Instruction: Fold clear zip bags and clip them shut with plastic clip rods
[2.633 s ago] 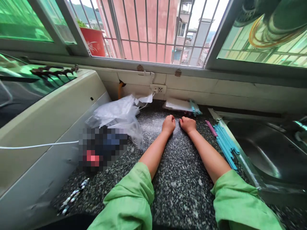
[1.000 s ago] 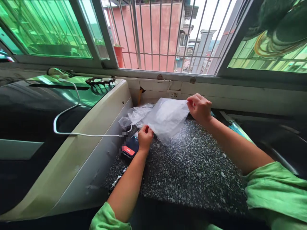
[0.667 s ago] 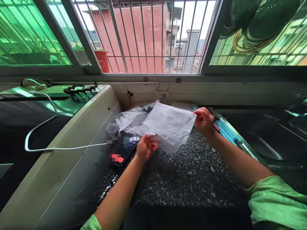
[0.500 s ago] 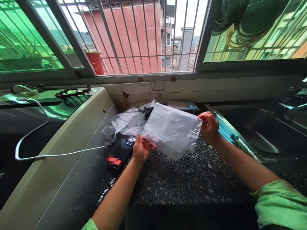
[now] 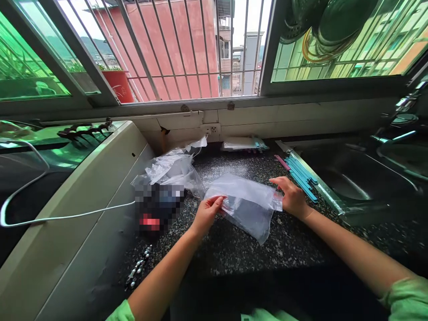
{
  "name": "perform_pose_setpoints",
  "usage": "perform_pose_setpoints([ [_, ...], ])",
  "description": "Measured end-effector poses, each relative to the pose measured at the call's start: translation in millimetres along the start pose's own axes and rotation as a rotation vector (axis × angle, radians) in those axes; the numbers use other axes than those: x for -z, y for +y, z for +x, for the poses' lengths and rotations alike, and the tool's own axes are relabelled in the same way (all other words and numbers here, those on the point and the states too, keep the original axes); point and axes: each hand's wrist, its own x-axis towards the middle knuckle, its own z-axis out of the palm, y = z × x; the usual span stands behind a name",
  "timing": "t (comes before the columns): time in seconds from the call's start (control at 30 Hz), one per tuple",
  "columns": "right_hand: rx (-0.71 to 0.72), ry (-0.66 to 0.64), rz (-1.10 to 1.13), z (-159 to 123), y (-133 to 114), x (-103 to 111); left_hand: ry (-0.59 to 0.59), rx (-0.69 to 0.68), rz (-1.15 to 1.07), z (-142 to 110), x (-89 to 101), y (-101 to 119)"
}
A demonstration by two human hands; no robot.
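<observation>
A translucent plastic bag (image 5: 249, 200) spans the space between my two hands, low over the dark speckled countertop (image 5: 234, 258). My left hand (image 5: 209, 215) pinches the bag's left end between thumb and fingertips. At the opposite end, my right hand (image 5: 293, 197) has its index finger raised and apart. Its other fingertips show faintly through the plastic, gripping that edge. Left of the bag lies a crumpled heap of clear plastic bags (image 5: 174, 167). Several blue sticks (image 5: 299, 174) lie just beyond my right hand, with a few pink sticks (image 5: 282, 162) beside them.
A blurred-out phone (image 5: 157, 209) with a white cable (image 5: 83, 215) rests at the left. A beaded string (image 5: 137, 269) lies nearer me. Against the wall is a packet (image 5: 244, 143), below a barred window. The sink (image 5: 347, 178) is at the right, a pale appliance (image 5: 90, 214) at the left.
The bag has come lower and nearer to me, its upper part now folded over. My right hand has lifted its index finger off it. The camera view has shifted right.
</observation>
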Motion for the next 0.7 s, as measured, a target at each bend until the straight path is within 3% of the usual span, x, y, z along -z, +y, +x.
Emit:
perform_pose_setpoints([
  [0.1,0.071,-0.024,0.044,-9,-7,3,-0.012,0.042,-0.007,-14,-9.2,-4],
  [0.17,0.046,-0.058,0.138,-9,-9,4,0.004,0.05,-0.013,-26,-12.1,-7],
  [0.27,-0.111,-0.088,0.371,-4,-7,2,0.056,0.032,0.007,-50,-10.7,-14],
  [0.43,-0.532,-0.086,0.65,11,3,-17,0.143,0.038,-0.052,-96,-6.9,-30],
  [0.6,-0.631,-0.141,0.668,16,11,-30,0.174,0.111,-0.135,-144,-20.5,-45],
  [0.7,-0.678,-0.189,0.667,14,14,-30,0.058,0.179,-0.098,-170,-21.4,-47],
])
